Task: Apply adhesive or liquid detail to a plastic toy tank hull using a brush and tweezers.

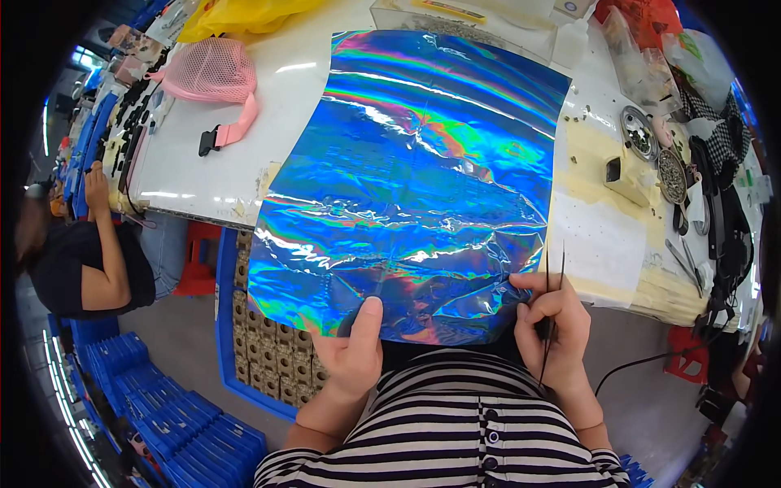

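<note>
A large holographic blue foil sheet (pixel 415 171) lies over the white table (pixel 268 114), its near edge hanging toward me. My left hand (pixel 355 346) pinches the sheet's lower edge, thumb on top. My right hand (pixel 551 325) grips the lower right corner of the sheet and also holds thin black tweezers (pixel 553 285), their tips pointing up.
A pink mesh cap (pixel 213 71) with a strap lies at the table's far left. Round metal dishes (pixel 639 132) and small tools sit at the right. A blue crate of small brown parts (pixel 260 342) stands below the table. Another person (pixel 89 260) sits at the left.
</note>
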The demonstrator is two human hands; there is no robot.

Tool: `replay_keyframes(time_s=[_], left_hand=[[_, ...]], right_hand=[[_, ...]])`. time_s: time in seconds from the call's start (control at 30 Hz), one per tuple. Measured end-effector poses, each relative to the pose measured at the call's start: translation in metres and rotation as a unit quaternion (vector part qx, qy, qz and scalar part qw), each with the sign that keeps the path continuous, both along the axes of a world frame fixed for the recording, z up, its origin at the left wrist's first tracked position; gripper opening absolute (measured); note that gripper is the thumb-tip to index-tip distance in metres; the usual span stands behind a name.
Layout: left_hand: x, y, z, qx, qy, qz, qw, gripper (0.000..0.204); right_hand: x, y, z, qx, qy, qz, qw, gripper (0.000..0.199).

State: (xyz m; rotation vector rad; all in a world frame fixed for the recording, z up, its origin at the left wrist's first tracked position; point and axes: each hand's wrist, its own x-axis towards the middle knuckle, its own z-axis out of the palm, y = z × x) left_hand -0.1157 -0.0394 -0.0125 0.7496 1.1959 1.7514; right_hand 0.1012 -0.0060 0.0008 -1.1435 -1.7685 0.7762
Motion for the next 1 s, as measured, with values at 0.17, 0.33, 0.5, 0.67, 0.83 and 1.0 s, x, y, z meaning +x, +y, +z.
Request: replay_keyframes(time_s=[0.17,0.33,0.5,0.67,0.83,1.0], left_hand=[[0.002,-0.003,-0.002,-0.024,0.038,-0.007,0.999,0.05],[-0.001,-0.007,-0.007,0.003,0.053,-0.058,0.997,0.045],[-0.007,-0.012,-0.009,0.026,0.01,-0.112,0.993,0.041],[-0.008,-0.01,-0.013,0.047,0.026,-0.155,0.986,0.04],[0.006,-0.001,-0.005,0.002,-0.112,-0.077,0.991,0.04],[0.008,0.001,-0.014,-0.024,-0.037,-0.065,0.997,0.028]], right_hand=[[0.004,0.0,0.006,-0.004,-0.017,-0.004,1.0,0.022],[0.007,0.003,0.01,0.009,-0.019,-0.02,1.0,0.022],[0.01,0.004,0.011,-0.003,-0.022,-0.038,0.999,0.02],[0.014,0.008,0.011,0.009,-0.02,-0.061,0.998,0.018],[0.018,0.01,0.011,0.014,-0.027,-0.084,0.996,0.017],[0.022,0.011,0.008,-0.003,-0.011,-0.119,0.993,0.016]])
